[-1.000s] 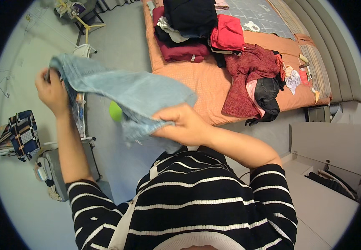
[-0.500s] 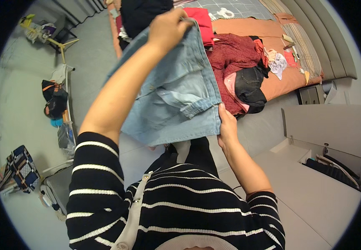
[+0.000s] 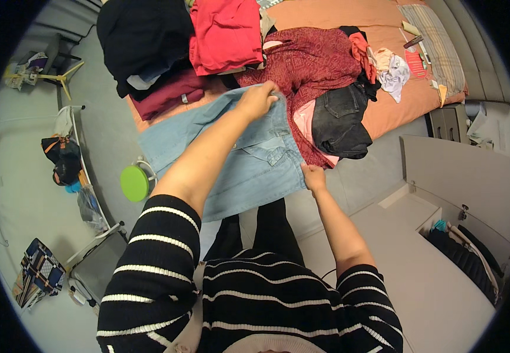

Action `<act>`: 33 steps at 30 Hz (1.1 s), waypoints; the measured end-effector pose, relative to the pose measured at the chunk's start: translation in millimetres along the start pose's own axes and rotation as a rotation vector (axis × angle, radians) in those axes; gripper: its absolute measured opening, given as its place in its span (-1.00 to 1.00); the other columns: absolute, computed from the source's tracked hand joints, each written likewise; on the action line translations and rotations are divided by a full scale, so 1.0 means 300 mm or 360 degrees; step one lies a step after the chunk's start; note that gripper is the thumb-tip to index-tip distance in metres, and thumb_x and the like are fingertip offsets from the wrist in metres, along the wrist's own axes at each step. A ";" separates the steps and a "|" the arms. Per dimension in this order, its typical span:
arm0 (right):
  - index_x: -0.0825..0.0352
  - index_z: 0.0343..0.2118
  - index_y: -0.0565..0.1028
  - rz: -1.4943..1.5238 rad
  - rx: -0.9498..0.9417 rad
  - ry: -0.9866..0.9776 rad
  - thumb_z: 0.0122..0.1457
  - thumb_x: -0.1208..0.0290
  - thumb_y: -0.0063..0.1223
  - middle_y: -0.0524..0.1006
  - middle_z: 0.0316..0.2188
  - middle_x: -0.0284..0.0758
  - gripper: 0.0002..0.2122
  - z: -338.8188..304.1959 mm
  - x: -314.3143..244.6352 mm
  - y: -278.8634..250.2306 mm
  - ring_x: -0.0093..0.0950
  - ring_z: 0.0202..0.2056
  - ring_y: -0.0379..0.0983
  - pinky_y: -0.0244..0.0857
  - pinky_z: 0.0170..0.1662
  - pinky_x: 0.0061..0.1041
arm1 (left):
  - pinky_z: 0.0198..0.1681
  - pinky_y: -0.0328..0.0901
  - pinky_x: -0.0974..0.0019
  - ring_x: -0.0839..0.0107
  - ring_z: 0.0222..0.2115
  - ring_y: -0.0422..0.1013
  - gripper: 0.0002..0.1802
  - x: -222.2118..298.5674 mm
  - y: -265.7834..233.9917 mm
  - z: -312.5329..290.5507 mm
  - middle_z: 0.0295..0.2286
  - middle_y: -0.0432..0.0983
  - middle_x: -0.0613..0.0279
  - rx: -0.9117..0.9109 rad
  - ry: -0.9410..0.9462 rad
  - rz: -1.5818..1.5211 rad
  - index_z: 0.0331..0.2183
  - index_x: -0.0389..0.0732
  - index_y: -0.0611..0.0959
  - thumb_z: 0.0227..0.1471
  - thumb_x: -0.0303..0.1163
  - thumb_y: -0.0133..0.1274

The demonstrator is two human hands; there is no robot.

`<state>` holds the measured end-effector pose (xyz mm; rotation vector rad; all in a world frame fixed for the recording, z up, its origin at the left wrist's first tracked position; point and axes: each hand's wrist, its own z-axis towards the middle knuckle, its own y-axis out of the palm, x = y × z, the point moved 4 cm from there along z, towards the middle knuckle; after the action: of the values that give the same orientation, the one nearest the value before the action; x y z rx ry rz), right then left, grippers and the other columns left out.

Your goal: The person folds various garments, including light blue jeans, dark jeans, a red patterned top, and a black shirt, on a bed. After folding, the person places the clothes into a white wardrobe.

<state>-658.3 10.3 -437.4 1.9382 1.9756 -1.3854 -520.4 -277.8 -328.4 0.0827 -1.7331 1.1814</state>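
Observation:
A light blue denim skirt (image 3: 225, 188) is stretched out in front of me, its waistband to the right and its wider end to the left. My left hand (image 3: 259, 101) is closed on the far end of the waistband. At the near end, my right hand (image 3: 314, 177) pinches the other corner. Part of the skirt lies hidden under my left forearm. Just beyond it on the bed are a patterned dark red garment (image 3: 308, 59) and black jeans (image 3: 340, 115), crumpled together with something pink.
On the orange-covered bed (image 3: 396, 117), piles of black clothes (image 3: 143, 44) and red clothes (image 3: 225, 35) lie at the far left. A green stool (image 3: 135, 183) stands left of the skirt. To the right is a white cabinet (image 3: 378, 235) with a raised lid (image 3: 461, 170).
The skirt has come down lower and is spread flatter. My left hand has moved nearer and slightly right, still gripping the waistband. The view has shifted, showing more clothes piles and the green stool.

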 end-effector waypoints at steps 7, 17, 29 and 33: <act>0.21 -0.12 0.38 -0.0779 0.0145 -0.0833 -0.13 0.41 0.22 0.37 -0.17 -0.16 -0.57 -0.019 -0.235 -0.017 -0.14 -0.09 0.27 0.21 -0.08 -0.26 | -0.06 0.25 0.14 0.06 -0.13 0.36 -0.47 -0.122 0.129 -0.118 -0.14 0.43 -0.04 0.0036 -0.0127 0.0152 0.00 -0.14 0.39 -0.05 -0.32 0.08; 0.32 -0.39 0.51 -0.0851 -0.0122 -0.1368 -0.13 0.46 0.18 0.40 -0.19 -0.21 -0.81 0.068 -0.297 0.155 -0.23 -0.14 0.33 0.25 -0.11 -0.31 | -0.27 0.35 0.17 0.12 -0.31 0.39 -0.76 -0.189 0.394 -0.222 -0.31 0.38 0.11 -0.0155 -0.0318 0.0677 -0.29 -0.13 0.47 -0.11 -0.41 0.02; 0.43 -0.56 0.49 -0.0413 -0.0111 -0.0582 0.05 0.30 0.11 0.47 -0.26 -0.11 -0.75 0.351 -0.228 0.119 -0.23 -0.15 0.38 0.26 -0.11 -0.39 | -0.14 0.28 0.18 0.08 -0.15 0.32 -0.55 -0.113 0.345 -0.327 -0.15 0.37 0.06 -0.0021 -0.0115 0.0201 -0.09 -0.08 0.49 -0.09 -0.28 0.13; 0.38 -0.35 0.49 0.0110 -0.0012 -0.0326 0.15 0.29 -0.03 0.50 -0.36 -0.09 -0.78 0.340 -0.243 0.109 -0.24 -0.24 0.42 0.26 -0.15 -0.40 | 0.00 0.17 0.04 0.04 0.00 0.20 -0.39 -0.065 0.378 -0.383 0.00 0.23 0.01 -0.0162 -0.0059 0.0310 0.01 0.00 0.41 -0.15 -0.27 0.18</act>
<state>-669.7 -113.7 -473.1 1.7633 1.8028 -1.4898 -493.2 -142.9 -415.0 -0.1291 -1.8635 1.2349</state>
